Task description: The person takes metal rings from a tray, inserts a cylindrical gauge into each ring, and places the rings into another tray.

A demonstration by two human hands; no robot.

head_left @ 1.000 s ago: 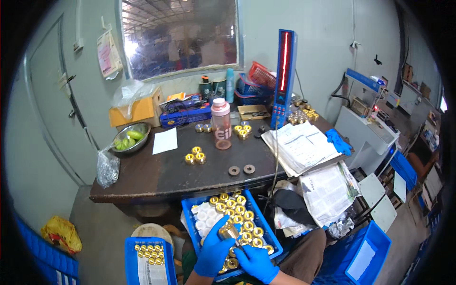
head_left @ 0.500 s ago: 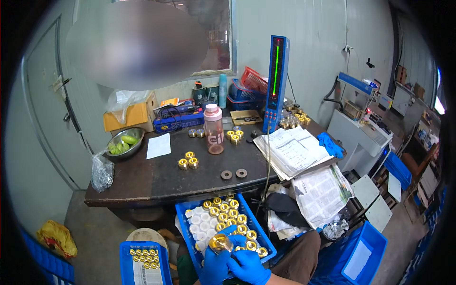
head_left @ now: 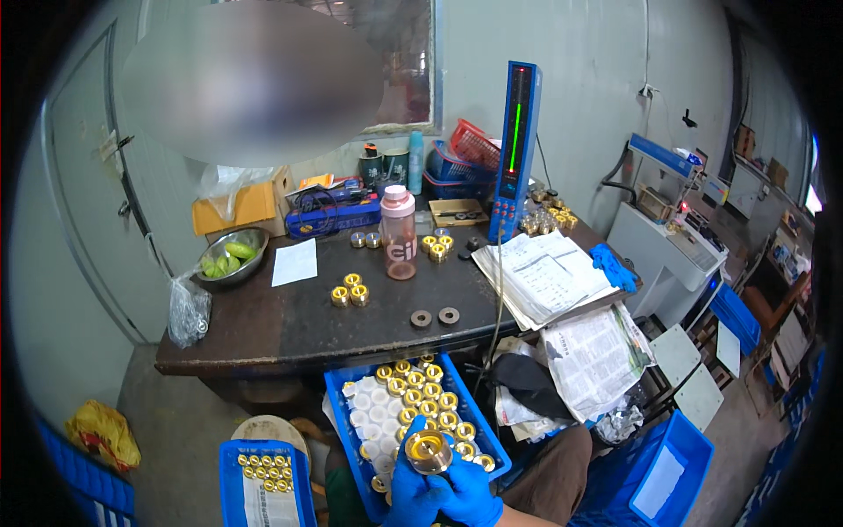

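A round metal ring-shaped fitting (head_left: 428,451), gold on its upper face with a silvery side, is held up over a blue crate (head_left: 494,436). Both my hands wear blue gloves. My left hand (head_left: 409,492) is closed round the fitting's left side, fingers reaching behind it. Against its lower right side, my right hand (head_left: 472,497) is closed too, touching the left. Inside the crate, several like gold fittings (head_left: 428,408) stand in rows on the right. White round-cupped packing (head_left: 378,415) shows on the left. The fitting's underside is hidden by my gloves.
The dark desk (head_left: 246,325) bears two dark rings (head_left: 435,317), a pink bottle (head_left: 399,237), open papers (head_left: 549,281) and a tall blue column gauge (head_left: 516,149) with a hanging cable. A smaller blue crate (head_left: 230,496) stands left; another blue crate (head_left: 698,470) stands right.
The fitting has moved slightly right and now faces up more plainly. My fingers have shifted round it, the left ones no longer spread over the crate. The gauge's green bar is shorter.
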